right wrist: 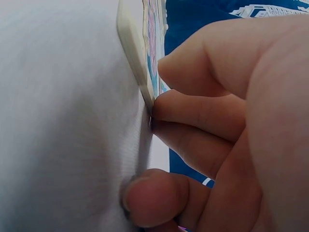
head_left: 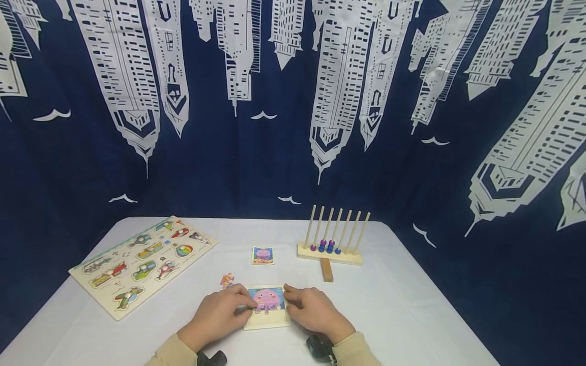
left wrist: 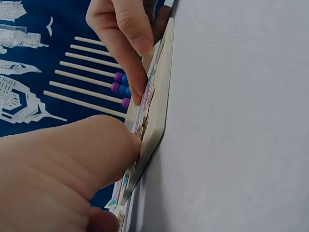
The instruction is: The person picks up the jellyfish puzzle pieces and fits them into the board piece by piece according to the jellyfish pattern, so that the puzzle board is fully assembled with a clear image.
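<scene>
A small wooden puzzle board (head_left: 267, 321) lies in front of me, with jigsaw pieces forming a pink octopus (head_left: 265, 296) on blue in its upper part. The lower strip is bare wood. My left hand (head_left: 218, 314) is at the board's left side, thumb and forefinger at a pink jigsaw piece (head_left: 258, 306); its thumb touches the pieces in the left wrist view. My right hand (head_left: 316, 310) holds the board's right edge, with fingertips at the corner in the right wrist view. Beyond the left hand lies a loose orange-pink piece (head_left: 227, 280).
Behind the board lies an octopus picture card (head_left: 263, 255). A wooden peg rack (head_left: 329, 254) with purple and blue beads stands at back right, a wooden block (head_left: 326, 270) before it. At left lies a large vehicle puzzle (head_left: 146, 264). A patterned blue curtain (head_left: 256, 168) hangs behind the table.
</scene>
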### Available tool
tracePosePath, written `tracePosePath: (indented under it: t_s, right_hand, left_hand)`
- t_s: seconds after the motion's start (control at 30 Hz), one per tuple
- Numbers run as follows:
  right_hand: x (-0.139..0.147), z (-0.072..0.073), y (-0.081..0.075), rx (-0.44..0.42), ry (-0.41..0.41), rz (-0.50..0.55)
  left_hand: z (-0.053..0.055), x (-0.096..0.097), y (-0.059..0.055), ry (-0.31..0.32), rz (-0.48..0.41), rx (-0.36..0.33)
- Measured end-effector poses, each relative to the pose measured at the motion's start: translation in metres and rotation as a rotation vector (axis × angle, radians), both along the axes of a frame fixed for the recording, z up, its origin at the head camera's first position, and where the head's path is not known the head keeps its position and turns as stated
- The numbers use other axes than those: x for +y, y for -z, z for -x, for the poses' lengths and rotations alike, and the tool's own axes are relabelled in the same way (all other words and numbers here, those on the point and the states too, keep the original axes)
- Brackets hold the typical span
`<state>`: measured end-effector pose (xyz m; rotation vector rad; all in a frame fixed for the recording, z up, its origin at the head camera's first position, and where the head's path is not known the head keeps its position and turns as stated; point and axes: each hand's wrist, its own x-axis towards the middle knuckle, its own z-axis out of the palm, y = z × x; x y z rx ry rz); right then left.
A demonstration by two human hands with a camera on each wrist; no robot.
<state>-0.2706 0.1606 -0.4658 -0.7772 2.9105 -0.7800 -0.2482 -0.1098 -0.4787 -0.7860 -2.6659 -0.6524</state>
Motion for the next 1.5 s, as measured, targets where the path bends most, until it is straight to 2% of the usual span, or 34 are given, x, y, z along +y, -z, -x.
tracePosePath:
  t_s: [0.23,0.47,0.8,0.93,1.07,1.2,1.4,1.5]
  right_hand:
    - [0.0007,0.0,-0.0009,0.002,0.007,-0.005]
    - [-0.0003,-0.0003,-0.0007,0.002,0.004,0.001]
    - [-0.0007,-0.0002,-0.0009,0.005,0.005,-0.008]
    - [-0.0007,0.0002,-0.0006,0.01,0.007,-0.012]
    - [-0.0007,0.0005,0.0001,0.02,0.009,-0.02]
    - [-0.0005,0.0009,0.001,0.024,0.009,-0.021]
    - [-0.0003,0.0003,0.0005,0.021,0.012,-0.013]
    - [-0.0007,-0.0002,0.0,0.022,0.01,-0.013]
  left_hand:
    - [-0.0018,0.0019,-0.0008,0.008,0.014,0.057]
    - [-0.0013,0.004,0.0034,0.013,0.048,0.078]
    - [0.0001,0.0053,0.0048,-0.01,0.074,0.12]
    - [0.0004,0.0074,0.0043,-0.028,0.111,0.132]
    - [0.001,0.0087,0.0048,-0.026,0.155,0.178]
    - [0.001,0.0084,0.0063,-0.009,0.156,0.214]
    - [-0.0003,0.0099,0.0048,0.005,0.155,0.184]
    - [-0.0018,0.01,0.0032,-0.005,0.16,0.142]
